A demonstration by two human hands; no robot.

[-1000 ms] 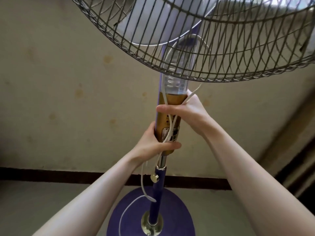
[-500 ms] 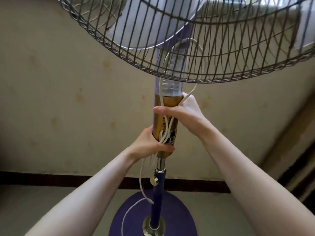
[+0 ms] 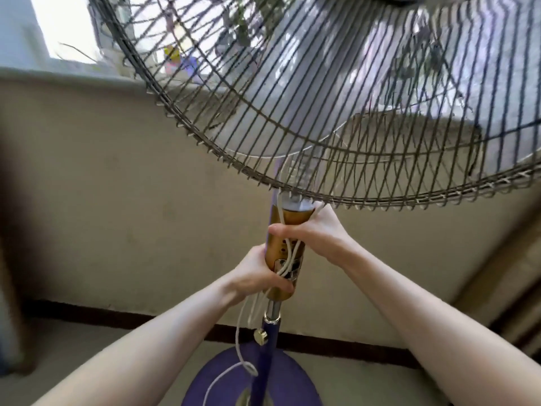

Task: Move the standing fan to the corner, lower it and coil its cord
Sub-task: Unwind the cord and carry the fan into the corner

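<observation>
The standing fan stands right in front of me, its wire cage (image 3: 336, 118) filling the top of the view and its round purple base (image 3: 292, 382) on the floor below. Both hands grip the gold control column (image 3: 288, 253). My right hand (image 3: 316, 230) wraps the upper part, just under the cage. My left hand (image 3: 257, 276) wraps the lower part, pinning strands of the white cord (image 3: 238, 338) against it. The cord hangs in a loop beside the blue pole (image 3: 268, 356), near its gold height knob (image 3: 260, 336).
A beige wall (image 3: 131, 200) with a dark skirting strip (image 3: 87, 315) stands directly behind the fan. A bright window and sill (image 3: 61, 65) sit at the upper left. At the right, the wall meets dark diagonal trim (image 3: 515, 303).
The view has tilted upward, showing more of the cage and the window. Both hands keep their grip on the column. The fan looks slightly nearer to the wall.
</observation>
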